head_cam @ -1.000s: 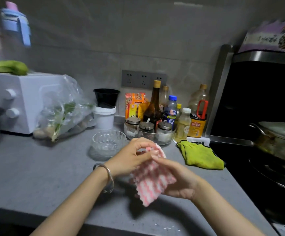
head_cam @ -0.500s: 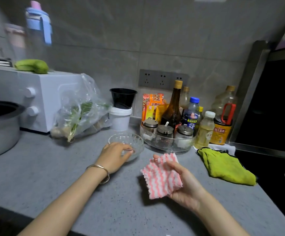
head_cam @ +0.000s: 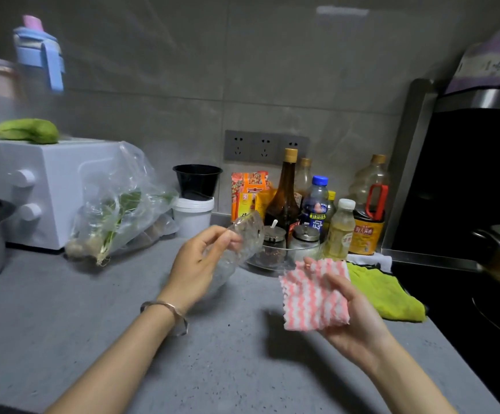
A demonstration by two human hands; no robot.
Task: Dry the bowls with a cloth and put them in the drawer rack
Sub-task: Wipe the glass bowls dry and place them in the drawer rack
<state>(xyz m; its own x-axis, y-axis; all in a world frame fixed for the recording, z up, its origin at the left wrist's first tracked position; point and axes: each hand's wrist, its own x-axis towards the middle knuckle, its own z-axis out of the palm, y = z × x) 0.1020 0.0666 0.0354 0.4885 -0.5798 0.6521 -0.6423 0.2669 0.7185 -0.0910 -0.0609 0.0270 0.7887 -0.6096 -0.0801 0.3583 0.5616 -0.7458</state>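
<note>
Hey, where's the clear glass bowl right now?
In the head view, the glass bowl is left of centre, held tilted in the left hand, just in front of the spice jars; the right hand holds the pink striped cloth to its right.

Cloth (head_cam: 314,297): pink-white wavy stripes. Bowl (head_cam: 242,243): clear glass, blurred, possibly patterned. Rag (head_cam: 383,294): lime green. Countertop (head_cam: 93,309): speckled grey.

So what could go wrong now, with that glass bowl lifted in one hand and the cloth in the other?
The left hand grips the tilted glass bowl by its rim; if wet, it could slip and break on the counter. It hangs close to the spice jars, so a swing towards the cloth in the right hand might knock them.
</note>
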